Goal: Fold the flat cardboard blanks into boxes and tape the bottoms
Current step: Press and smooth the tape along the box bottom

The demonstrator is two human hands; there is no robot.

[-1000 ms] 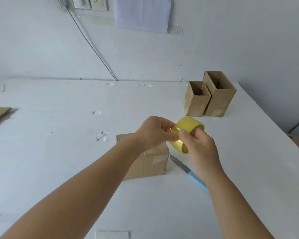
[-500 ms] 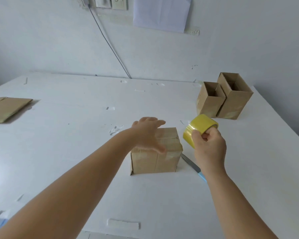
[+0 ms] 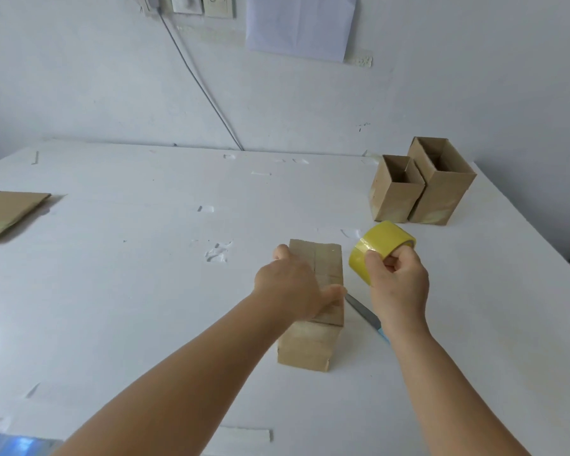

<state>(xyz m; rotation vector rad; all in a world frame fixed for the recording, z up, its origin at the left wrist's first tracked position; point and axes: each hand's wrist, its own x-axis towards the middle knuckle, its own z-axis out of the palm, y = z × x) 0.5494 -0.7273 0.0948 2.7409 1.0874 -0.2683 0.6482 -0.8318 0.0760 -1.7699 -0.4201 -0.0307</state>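
Box [image 3: 313, 291] bottom-up on bench [image 3: 129, 274], long axis running away from body. Left hand [image 3: 293, 287] spread flat, pressing flaps. Right hand [image 3: 397, 284] gripping tape roll [image 3: 380, 246] just right of box; nearer for taping.

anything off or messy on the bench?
Minor only: stray clear tape scraps stuck to the white table, and a knife lying open right beside the box under the left hand. Nothing looks damaged.

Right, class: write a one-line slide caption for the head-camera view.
Left hand presses on an upturned cardboard box while the right hand grips a yellow tape roll.
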